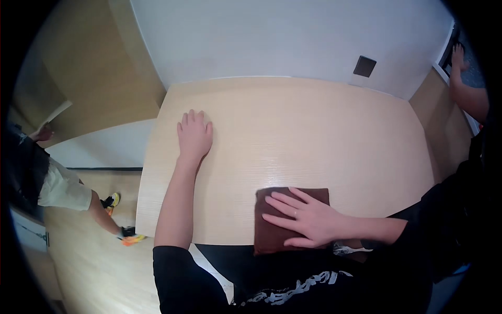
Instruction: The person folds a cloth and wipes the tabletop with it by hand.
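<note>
My left hand (195, 135) lies palm down on the left part of the light wooden table (314, 131), with its fingers a little apart and nothing held. A folded brown cloth (266, 234) sits at the table's near edge and hangs slightly over it. On top of this cloth my right hand (305, 219) rests flat, fingers spread, with a ring on one of them.
A white wall with a dark square plate (364, 66) stands behind the table. At the left a person in light shorts (65, 186) stands beside a wooden panel. Another person's arm (465, 94) shows at the upper right.
</note>
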Available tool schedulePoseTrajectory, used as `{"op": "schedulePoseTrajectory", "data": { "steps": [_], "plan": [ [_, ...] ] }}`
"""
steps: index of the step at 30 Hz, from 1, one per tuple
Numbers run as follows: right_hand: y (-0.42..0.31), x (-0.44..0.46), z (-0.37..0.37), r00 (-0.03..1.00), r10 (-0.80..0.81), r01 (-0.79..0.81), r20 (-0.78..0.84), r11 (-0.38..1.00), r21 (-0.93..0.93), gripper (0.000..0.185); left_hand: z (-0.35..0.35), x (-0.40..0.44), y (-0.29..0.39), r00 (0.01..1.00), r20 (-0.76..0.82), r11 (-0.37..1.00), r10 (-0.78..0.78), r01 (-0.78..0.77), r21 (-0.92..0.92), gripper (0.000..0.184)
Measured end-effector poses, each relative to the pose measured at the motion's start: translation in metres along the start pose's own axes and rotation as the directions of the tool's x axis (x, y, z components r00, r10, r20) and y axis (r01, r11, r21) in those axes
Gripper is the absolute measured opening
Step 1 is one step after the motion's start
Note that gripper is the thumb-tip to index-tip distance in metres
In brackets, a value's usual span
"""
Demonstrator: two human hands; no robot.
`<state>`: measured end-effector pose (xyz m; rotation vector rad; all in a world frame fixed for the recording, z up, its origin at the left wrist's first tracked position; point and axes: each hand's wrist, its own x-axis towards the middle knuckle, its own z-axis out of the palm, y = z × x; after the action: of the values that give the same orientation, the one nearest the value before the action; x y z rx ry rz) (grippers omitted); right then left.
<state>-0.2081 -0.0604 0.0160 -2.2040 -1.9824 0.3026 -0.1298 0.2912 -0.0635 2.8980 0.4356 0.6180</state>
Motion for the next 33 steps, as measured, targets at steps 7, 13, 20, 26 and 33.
{"op": "schedulePoseTrajectory", "data": {
  "steps": [7, 13, 20, 26, 33],
  "plan": [
    [0.052, 0.01, -0.001, 0.998, -0.001, 0.006, -0.06, 0.997, 0.083, 0.066, 0.002, -0.004, 0.001, 1.0, -0.017, 1.0, -0.006, 0.006, 0.001, 0.046],
    [0.175, 0.064, -0.016, 0.978, 0.049, -0.049, -0.205, 0.999, 0.004, 0.061, 0.004, -0.008, 0.001, 0.999, -0.048, 1.0, 0.015, -0.014, 0.021, 0.044],
    [0.305, 0.144, -0.032, 0.864, 0.323, -0.364, -0.387, 0.931, -0.036, 0.057, -0.005, 0.001, -0.003, 1.0, 0.015, 0.995, 0.013, -0.011, -0.097, 0.047],
    [0.306, 0.145, -0.024, 0.823, 0.333, -0.407, -0.46, 0.911, -0.068, 0.051, 0.001, -0.002, 0.001, 0.998, -0.061, 0.998, -0.004, 0.001, -0.055, 0.046],
    [0.233, 0.102, 0.004, 0.821, 0.393, -0.481, -0.413, 0.867, -0.129, 0.055, 0.0, -0.001, 0.003, 0.997, -0.074, 1.0, 0.007, -0.007, -0.01, 0.043]
  ]
}}
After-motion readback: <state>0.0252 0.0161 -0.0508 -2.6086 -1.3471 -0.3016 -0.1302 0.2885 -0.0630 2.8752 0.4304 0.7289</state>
